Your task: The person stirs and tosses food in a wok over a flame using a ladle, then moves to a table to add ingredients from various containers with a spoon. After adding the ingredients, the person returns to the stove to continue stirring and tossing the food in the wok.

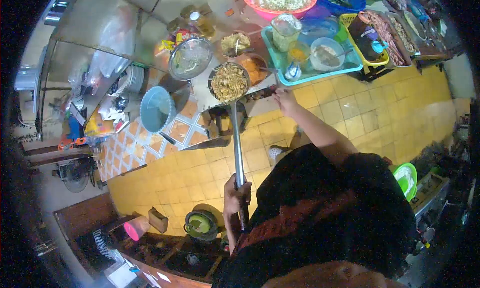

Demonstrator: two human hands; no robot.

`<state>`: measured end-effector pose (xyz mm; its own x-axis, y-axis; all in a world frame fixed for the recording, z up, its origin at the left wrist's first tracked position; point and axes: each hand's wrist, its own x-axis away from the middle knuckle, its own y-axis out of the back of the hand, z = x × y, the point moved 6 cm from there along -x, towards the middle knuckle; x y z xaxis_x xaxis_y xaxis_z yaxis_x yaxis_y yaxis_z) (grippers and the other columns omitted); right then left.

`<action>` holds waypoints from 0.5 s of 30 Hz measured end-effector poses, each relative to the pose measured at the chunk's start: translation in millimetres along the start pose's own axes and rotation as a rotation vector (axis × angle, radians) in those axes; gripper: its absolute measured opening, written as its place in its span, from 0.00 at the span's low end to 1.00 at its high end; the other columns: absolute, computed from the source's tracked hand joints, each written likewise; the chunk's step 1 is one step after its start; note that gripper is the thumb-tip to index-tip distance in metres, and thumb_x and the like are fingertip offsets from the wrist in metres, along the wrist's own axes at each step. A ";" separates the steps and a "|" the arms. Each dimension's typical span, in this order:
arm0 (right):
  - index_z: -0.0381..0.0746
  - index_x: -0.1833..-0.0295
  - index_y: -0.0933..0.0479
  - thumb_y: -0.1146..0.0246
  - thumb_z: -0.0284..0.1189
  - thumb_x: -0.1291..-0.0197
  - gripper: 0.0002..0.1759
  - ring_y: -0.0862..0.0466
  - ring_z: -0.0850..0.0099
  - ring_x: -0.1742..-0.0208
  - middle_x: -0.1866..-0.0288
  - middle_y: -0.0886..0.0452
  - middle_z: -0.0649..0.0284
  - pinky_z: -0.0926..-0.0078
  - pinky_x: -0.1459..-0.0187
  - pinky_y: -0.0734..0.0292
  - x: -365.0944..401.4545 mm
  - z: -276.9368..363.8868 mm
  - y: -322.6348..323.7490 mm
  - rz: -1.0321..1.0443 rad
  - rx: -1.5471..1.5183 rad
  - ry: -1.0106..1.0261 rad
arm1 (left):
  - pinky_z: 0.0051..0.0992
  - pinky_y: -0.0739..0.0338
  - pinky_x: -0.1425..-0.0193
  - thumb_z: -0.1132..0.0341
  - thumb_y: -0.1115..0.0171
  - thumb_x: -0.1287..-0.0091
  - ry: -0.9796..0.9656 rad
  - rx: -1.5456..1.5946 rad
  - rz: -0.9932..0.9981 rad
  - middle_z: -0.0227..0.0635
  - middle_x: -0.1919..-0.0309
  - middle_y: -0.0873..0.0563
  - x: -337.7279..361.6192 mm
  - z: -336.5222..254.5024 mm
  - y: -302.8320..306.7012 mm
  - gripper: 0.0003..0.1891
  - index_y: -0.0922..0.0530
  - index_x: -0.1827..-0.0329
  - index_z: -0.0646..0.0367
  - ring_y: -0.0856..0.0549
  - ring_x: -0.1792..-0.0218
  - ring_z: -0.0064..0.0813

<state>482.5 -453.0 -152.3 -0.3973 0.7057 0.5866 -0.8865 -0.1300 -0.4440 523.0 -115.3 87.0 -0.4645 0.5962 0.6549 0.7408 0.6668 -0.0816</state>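
My left hand [236, 194] is wrapped around the handle of a long-handled round metal scoop [237, 143]. Its shallow head lies at the near table edge and is heaped with brown fried pieces [229, 83]; whether the metal is perforated is hidden under them. My right hand [285, 101] reaches out beside the table edge, fingers loosely apart, with nothing visible in it. Close to it are a bowl of orange food [255, 68] with a spoon and a turquoise tray [320, 77]. A round metal strainer [190, 59] rests left of the scoop's head.
The tray carries a jug [286, 32] and a clear bowl [327, 54]. Behind it stands a pink basin [280, 12] of shredded vegetable. A yellow basket [372, 53] is at right. A blue container [157, 109] sits left. A green bucket [201, 224] stands below on the floor side.
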 end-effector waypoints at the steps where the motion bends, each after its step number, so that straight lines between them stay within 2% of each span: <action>1: 0.39 0.45 0.39 0.40 0.25 0.41 0.21 0.20 0.71 0.67 0.54 0.22 0.58 0.77 0.67 0.23 -17.3 -5.1 4.1 0.107 0.183 -0.006 | 0.22 0.36 0.87 0.73 0.40 0.42 -0.039 0.037 -0.001 0.29 0.86 0.29 -0.4 7.3 -3.3 0.09 0.33 0.68 0.59 0.31 0.90 0.20; 2: 0.39 0.45 0.39 0.40 0.25 0.41 0.21 0.20 0.71 0.67 0.54 0.22 0.58 0.77 0.67 0.23 -17.0 9.1 8.1 0.107 0.188 0.010 | 0.22 0.36 0.87 0.73 0.40 0.42 -0.052 0.043 0.010 0.29 0.86 0.29 -2.4 14.9 -7.0 0.09 0.33 0.68 0.59 0.31 0.90 0.20; 4: 0.40 0.44 0.36 0.38 0.26 0.43 0.22 0.23 0.73 0.73 0.58 0.20 0.60 0.78 0.70 0.25 8.2 21.9 9.4 0.251 0.664 -0.189 | 0.21 0.35 0.87 0.73 0.40 0.42 -0.076 0.108 0.042 0.30 0.86 0.28 -3.6 27.4 -14.1 0.08 0.33 0.68 0.59 0.31 0.90 0.20; 5: 0.38 0.47 0.29 0.39 0.27 0.43 0.18 0.22 0.73 0.75 0.62 0.19 0.61 0.78 0.72 0.25 26.9 43.9 10.6 0.172 0.863 -0.046 | 0.21 0.35 0.85 0.72 0.39 0.43 -0.078 0.089 0.051 0.30 0.84 0.28 0.8 21.3 -23.6 0.08 0.32 0.68 0.59 0.30 0.88 0.19; 7: 0.38 0.52 0.23 0.40 0.27 0.42 0.12 0.18 0.71 0.71 0.63 0.17 0.60 0.74 0.70 0.24 66.5 124.8 11.0 0.288 1.112 0.558 | 0.21 0.35 0.84 0.72 0.39 0.43 -0.081 0.107 0.010 0.29 0.84 0.27 1.0 25.4 -34.4 0.08 0.31 0.68 0.59 0.30 0.87 0.19; 8: 0.39 0.55 0.21 0.40 0.26 0.44 0.10 0.16 0.67 0.65 0.59 0.17 0.57 0.69 0.65 0.22 97.3 182.4 -2.3 0.071 1.531 0.663 | 0.21 0.35 0.83 0.71 0.38 0.44 -0.081 0.116 -0.019 0.29 0.83 0.27 1.5 26.7 -42.7 0.08 0.31 0.68 0.58 0.29 0.86 0.19; 9: 0.43 0.58 0.21 0.43 0.28 0.44 0.09 0.19 0.51 0.66 0.64 0.18 0.53 0.56 0.62 0.23 83.8 213.0 20.3 0.025 1.335 0.904 | 0.21 0.36 0.83 0.70 0.37 0.44 -0.088 0.082 -0.026 0.28 0.82 0.27 2.3 23.5 -51.7 0.09 0.30 0.68 0.58 0.29 0.85 0.19; 10: 0.43 0.58 0.20 0.45 0.28 0.43 0.10 0.19 0.50 0.66 0.64 0.18 0.53 0.57 0.62 0.23 72.9 246.3 28.7 -0.020 1.472 1.138 | 0.21 0.36 0.83 0.70 0.37 0.44 -0.081 0.097 -0.037 0.28 0.82 0.27 -2.4 26.4 -57.6 0.09 0.30 0.68 0.58 0.29 0.85 0.19; 11: 0.43 0.60 0.20 0.46 0.27 0.44 0.10 0.18 0.53 0.62 0.64 0.17 0.55 0.59 0.63 0.21 57.3 271.3 37.3 -0.141 1.722 1.159 | 0.21 0.36 0.83 0.70 0.37 0.44 -0.134 0.082 -0.018 0.27 0.82 0.27 -10.1 28.4 -66.4 0.08 0.30 0.69 0.58 0.29 0.85 0.18; 12: 0.43 0.62 0.19 0.46 0.27 0.45 0.10 0.18 0.56 0.59 0.63 0.17 0.56 0.59 0.60 0.22 22.7 280.7 55.2 -0.155 2.012 1.113 | 0.21 0.36 0.83 0.70 0.37 0.43 -0.179 0.064 -0.004 0.27 0.82 0.27 -13.0 28.3 -76.9 0.08 0.30 0.69 0.58 0.30 0.85 0.18; 13: 0.43 0.63 0.19 0.45 0.28 0.46 0.10 0.18 0.58 0.56 0.62 0.16 0.57 0.59 0.57 0.23 -7.6 285.9 69.5 -0.175 2.296 1.059 | 0.20 0.36 0.82 0.70 0.37 0.44 -0.110 -0.011 -0.006 0.27 0.82 0.28 -12.2 10.3 -94.2 0.09 0.30 0.69 0.58 0.30 0.85 0.17; 14: 0.43 0.63 0.19 0.45 0.28 0.46 0.10 0.18 0.58 0.56 0.62 0.16 0.57 0.59 0.57 0.23 -15.8 294.4 69.8 -0.163 2.287 1.076 | 0.20 0.36 0.82 0.70 0.37 0.44 -0.119 -0.008 -0.021 0.27 0.82 0.28 -19.8 10.7 -106.1 0.09 0.30 0.69 0.58 0.30 0.85 0.17; 15: 0.44 0.63 0.18 0.44 0.29 0.47 0.10 0.19 0.61 0.54 0.61 0.16 0.58 0.57 0.54 0.25 -24.5 293.5 72.8 -0.040 2.461 1.030 | 0.20 0.36 0.82 0.70 0.37 0.44 -0.135 0.059 -0.028 0.26 0.82 0.28 -22.4 11.5 -118.3 0.08 0.30 0.69 0.58 0.30 0.85 0.17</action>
<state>358.1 -684.1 -0.2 -0.8277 0.5610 -0.0116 0.1719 0.2732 0.9465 440.2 -202.4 73.4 -0.5487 0.6288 0.5509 0.6986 0.7068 -0.1109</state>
